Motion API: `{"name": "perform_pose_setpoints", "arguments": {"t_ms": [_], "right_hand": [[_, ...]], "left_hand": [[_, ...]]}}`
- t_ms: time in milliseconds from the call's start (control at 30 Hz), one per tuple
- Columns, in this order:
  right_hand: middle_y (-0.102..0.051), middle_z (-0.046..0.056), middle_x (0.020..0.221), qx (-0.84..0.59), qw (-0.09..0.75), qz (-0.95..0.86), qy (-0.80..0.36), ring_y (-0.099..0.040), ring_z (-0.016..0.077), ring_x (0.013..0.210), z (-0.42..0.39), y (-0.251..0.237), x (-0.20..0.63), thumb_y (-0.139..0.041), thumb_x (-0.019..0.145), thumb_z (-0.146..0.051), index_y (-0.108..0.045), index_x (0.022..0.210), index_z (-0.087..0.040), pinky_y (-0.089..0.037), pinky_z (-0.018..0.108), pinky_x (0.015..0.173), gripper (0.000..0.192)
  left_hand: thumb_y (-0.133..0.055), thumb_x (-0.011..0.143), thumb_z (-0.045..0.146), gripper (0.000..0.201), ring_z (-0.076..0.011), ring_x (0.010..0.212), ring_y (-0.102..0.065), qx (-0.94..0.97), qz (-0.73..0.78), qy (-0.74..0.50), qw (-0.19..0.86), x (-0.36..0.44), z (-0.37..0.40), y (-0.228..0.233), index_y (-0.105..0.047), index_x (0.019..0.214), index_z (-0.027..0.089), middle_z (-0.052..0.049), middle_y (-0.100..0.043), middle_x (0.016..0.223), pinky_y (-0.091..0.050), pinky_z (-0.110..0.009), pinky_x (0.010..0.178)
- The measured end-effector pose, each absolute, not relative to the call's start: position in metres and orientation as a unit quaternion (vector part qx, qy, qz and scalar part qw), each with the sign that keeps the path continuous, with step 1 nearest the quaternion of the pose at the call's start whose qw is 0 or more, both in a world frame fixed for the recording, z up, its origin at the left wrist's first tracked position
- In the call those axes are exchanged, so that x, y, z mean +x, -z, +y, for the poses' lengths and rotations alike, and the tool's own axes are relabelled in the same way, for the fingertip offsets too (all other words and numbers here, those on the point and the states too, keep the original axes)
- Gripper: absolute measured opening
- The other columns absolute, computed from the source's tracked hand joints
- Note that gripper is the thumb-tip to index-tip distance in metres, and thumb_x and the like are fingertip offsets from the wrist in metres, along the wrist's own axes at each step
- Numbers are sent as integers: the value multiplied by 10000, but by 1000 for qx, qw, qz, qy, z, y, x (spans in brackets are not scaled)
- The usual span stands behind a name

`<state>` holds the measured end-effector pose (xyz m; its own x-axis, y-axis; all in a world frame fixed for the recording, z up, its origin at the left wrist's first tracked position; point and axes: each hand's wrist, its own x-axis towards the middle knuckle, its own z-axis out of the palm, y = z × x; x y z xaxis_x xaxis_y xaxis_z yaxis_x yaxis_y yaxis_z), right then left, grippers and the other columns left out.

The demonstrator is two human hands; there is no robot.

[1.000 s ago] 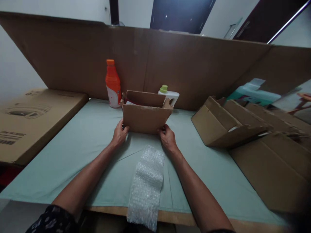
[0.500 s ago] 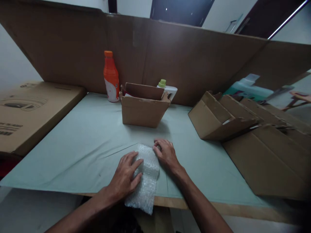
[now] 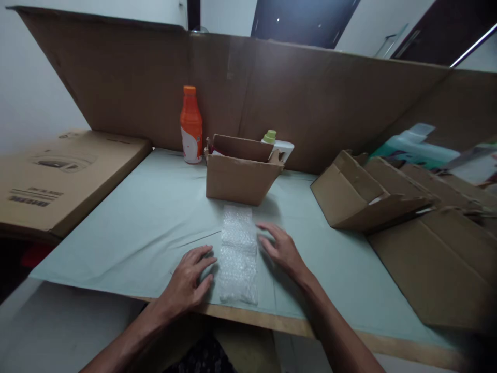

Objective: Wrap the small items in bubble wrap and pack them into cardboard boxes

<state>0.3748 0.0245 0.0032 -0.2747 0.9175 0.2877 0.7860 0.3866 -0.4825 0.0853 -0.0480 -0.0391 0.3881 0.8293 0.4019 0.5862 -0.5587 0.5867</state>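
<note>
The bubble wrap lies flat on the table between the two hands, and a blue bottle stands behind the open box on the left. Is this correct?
Not quite: the bottle is orange, not blue, as the head view shows. The bubble wrap does lie flat on the table between the left hand and right hand, before the open box.

Clear, bubbled bubble wrap [image 3: 238,254] lies on a pale green table cover [image 3: 155,217]; brown cardboard box [image 3: 240,178]; orange bottle [image 3: 191,126] with white label.

left hand [image 3: 189,280] flat, fingers spread | right hand [image 3: 282,250] flat (palms down)
</note>
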Motion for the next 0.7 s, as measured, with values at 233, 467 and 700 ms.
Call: {"name": "perform_pose_setpoints", "arguments": {"t_ms": [233, 467, 700], "right_hand": [[-539, 78, 1480, -432, 109, -873, -196, -508, 262, 1332, -80, -19, 379, -643, 818, -169, -582, 1364, -276, -462, 472, 1074, 560], [-699, 119, 1253, -445, 227, -861, -92, -643, 258, 1151, -82, 13, 349, -563, 917, -122, -686, 1122, -205, -536, 451, 939, 253], [-770, 62, 992, -484, 321, -795, -177, -702, 211, 899, -71, 0, 345, -480, 980, -186, -683, 958, -224, -542, 376, 820, 208]], "left_hand": [[-578, 892, 209, 295, -284, 1239, -591, 780, 437, -374, 245, 77, -49, 38, -677, 1169, 235, -119, -633, 1333, -523, -512, 1006], [-562, 899, 209, 274, -265, 1203, -619, 762, 429, -404, 269, 74, -50, 36, -671, 1150, 217, -126, -660, 1275, -542, -497, 985], [-515, 744, 65, 782, -310, 1471, -349, 824, 380, -321, 273, 76, -55, 20, -410, 1487, 283, -107, -389, 1584, -373, -598, 1155]]}}
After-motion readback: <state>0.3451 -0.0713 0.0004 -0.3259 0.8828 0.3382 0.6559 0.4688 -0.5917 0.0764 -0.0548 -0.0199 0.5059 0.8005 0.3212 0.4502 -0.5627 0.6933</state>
